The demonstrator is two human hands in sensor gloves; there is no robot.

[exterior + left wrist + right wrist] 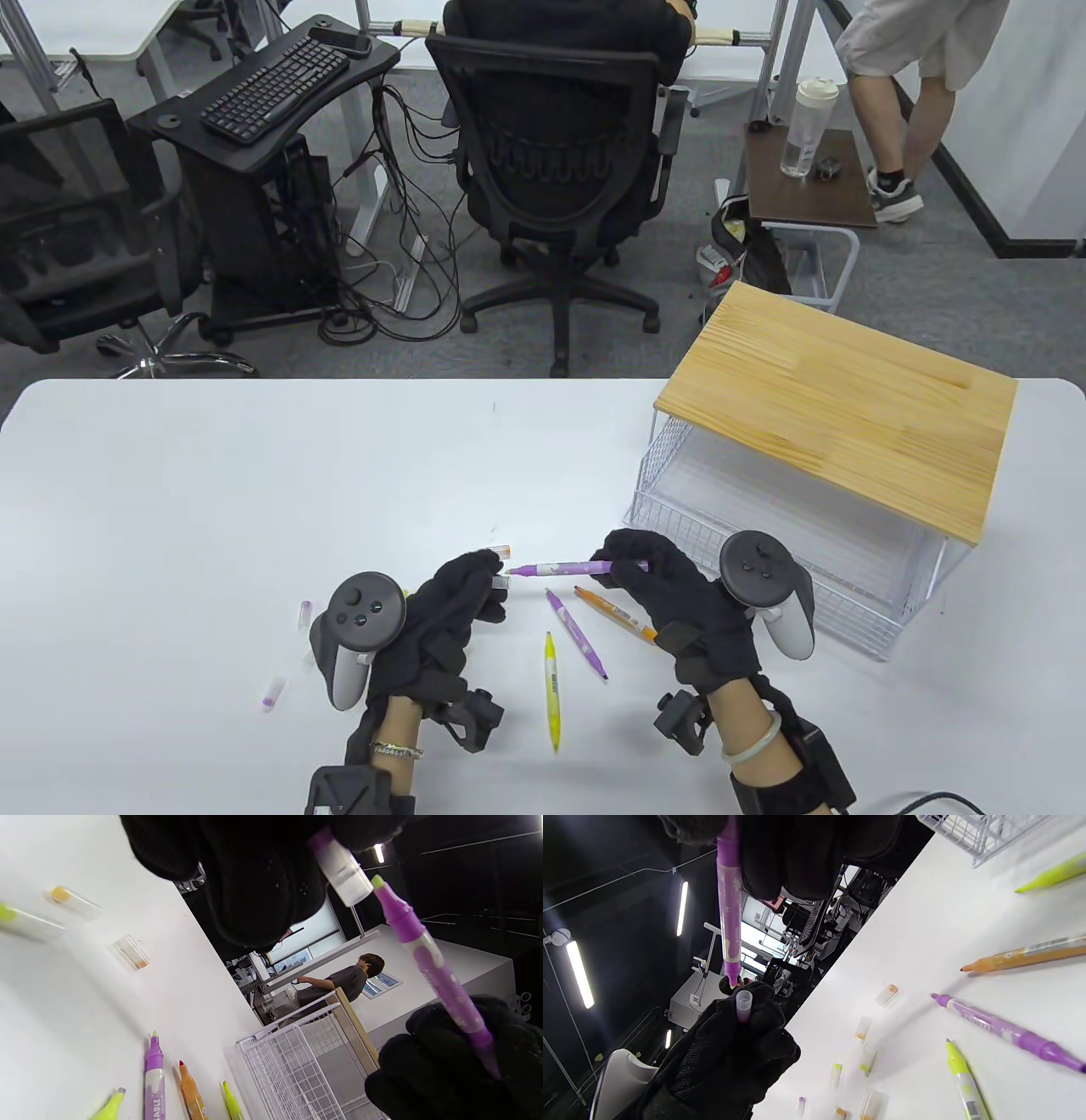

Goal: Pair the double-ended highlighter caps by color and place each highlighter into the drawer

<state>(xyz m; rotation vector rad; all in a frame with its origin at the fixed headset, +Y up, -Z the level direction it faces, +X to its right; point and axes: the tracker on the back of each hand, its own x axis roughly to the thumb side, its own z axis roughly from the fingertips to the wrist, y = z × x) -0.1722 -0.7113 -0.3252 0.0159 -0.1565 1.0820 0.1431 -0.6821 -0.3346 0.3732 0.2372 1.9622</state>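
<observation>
My right hand [626,567] pinches a purple highlighter [567,567] [432,967] [730,912] above the table, its bare tip pointing left. My left hand [485,586] pinches a clear cap with a purple end [342,868] [743,1005], its open mouth just short of that tip. On the table between the hands lie a second purple highlighter [577,633], an orange one [615,613] and a yellow-green one [551,689], all uncapped. The white wire drawer [768,543] stands pulled out at the right, under a wooden top [840,399].
Loose clear caps lie left of my left hand [304,613] [273,689], with one more [504,550] behind my left fingers. The wrist views show several more caps with orange, yellow and purple ends [886,994] [132,952]. Office chairs and a person stand beyond the far edge.
</observation>
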